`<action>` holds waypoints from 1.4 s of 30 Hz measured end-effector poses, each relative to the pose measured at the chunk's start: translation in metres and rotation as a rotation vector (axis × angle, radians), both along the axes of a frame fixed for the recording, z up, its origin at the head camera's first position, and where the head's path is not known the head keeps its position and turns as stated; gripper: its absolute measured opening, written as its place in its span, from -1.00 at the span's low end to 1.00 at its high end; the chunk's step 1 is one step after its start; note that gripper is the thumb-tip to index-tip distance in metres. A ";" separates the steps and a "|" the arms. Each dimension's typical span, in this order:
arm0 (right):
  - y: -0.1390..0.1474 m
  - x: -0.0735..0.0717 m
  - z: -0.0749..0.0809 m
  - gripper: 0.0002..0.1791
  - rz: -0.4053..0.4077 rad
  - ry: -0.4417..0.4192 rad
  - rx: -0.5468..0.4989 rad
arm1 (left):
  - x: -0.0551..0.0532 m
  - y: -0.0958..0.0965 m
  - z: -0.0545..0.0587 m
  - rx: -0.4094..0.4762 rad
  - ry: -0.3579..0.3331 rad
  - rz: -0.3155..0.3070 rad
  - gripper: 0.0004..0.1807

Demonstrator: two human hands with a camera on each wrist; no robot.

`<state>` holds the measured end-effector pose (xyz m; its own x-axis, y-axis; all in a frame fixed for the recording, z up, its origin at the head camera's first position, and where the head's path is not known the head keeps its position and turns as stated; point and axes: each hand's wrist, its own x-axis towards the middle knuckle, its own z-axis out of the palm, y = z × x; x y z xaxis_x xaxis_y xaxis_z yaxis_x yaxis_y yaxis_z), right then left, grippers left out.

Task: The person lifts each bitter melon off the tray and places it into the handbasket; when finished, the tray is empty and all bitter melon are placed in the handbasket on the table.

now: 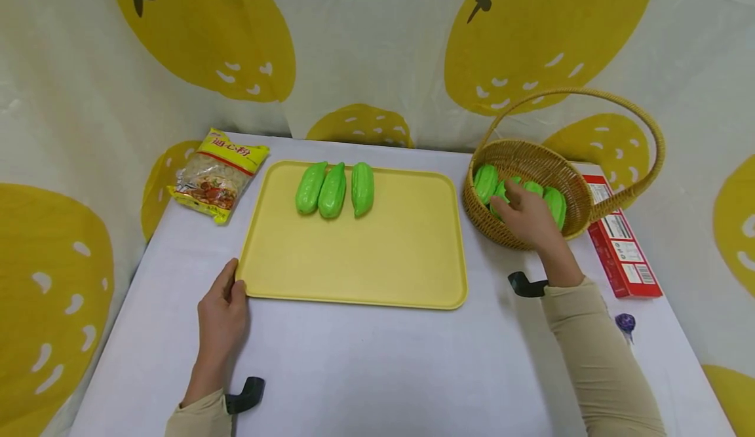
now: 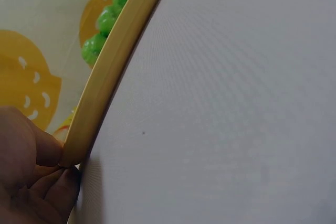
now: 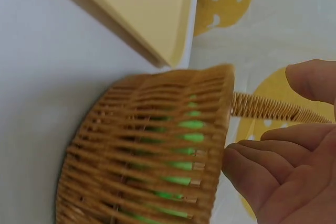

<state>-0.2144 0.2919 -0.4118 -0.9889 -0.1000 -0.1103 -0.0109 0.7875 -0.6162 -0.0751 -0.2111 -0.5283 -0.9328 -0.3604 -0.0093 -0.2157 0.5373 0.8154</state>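
My left hand (image 1: pixel 222 316) pinches the near left corner of a yellow tray (image 1: pixel 354 253); in the left wrist view the thumb lies on the rim (image 2: pixel 105 72) with fingers beneath it. Three bright green, ridged bitter melons (image 1: pixel 333 191) lie side by side on the tray's far left part. Over the wicker basket (image 1: pixel 531 154) hovers my right hand (image 1: pixel 527 214), its fingers relaxed and apart from the thumb, holding nothing. Several more green bitter melons (image 1: pixel 554 204) sit inside the basket, partly hidden by that hand. The right wrist view shows the fingertips right at the basket's rim (image 3: pixel 228 87).
A yellow plastic food packet (image 1: pixel 219 175) lies left of the tray. The basket's tall handle (image 1: pixel 651 132) arches up to the right. Behind and beside the basket is a red box (image 1: pixel 625 253), with a purple-wrapped lollipop (image 1: pixel 625 323) nearer. A patterned curtain (image 1: pixel 366 44) hangs behind the table.
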 end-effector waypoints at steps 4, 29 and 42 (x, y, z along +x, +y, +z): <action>-0.004 -0.002 0.000 -0.19 0.028 -0.007 -0.008 | 0.000 0.001 0.001 0.000 -0.009 0.003 -0.44; -0.049 -0.009 -0.001 -0.23 0.079 0.038 -0.047 | -0.001 0.000 0.000 0.005 -0.015 0.007 -0.44; -0.084 -0.020 -0.009 -0.23 0.178 -0.057 -0.185 | 0.000 0.001 0.002 0.008 -0.001 0.005 -0.45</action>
<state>-0.2348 0.2083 -0.4211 -0.9465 -0.2956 -0.1293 -0.1001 0.6500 -0.7533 -0.0749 -0.2101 -0.5266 -0.9308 -0.3654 -0.0134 -0.2197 0.5295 0.8194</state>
